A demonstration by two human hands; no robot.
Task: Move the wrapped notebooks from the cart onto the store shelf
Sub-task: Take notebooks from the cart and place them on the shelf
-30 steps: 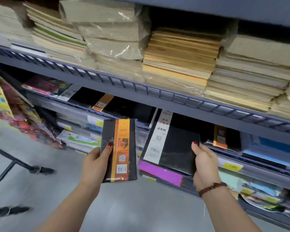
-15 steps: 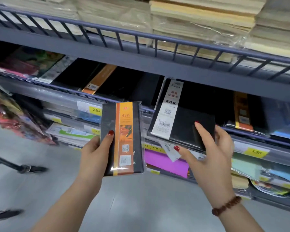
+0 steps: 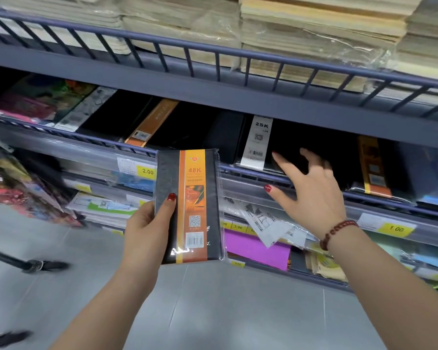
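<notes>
While left hand [image 3: 147, 223] grips notebook [image 3: 190, 210], crowded shelf [image 3: 238, 170].

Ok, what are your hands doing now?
Left hand holds 48K notebook. Right hand open, touching 25K notebook on shelf. Nothing blocking.

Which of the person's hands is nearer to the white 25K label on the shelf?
Right. The right hand reaches onto the shelf just right of the 25K label; the left hand is lower left, holding the 48K notebook.
</notes>
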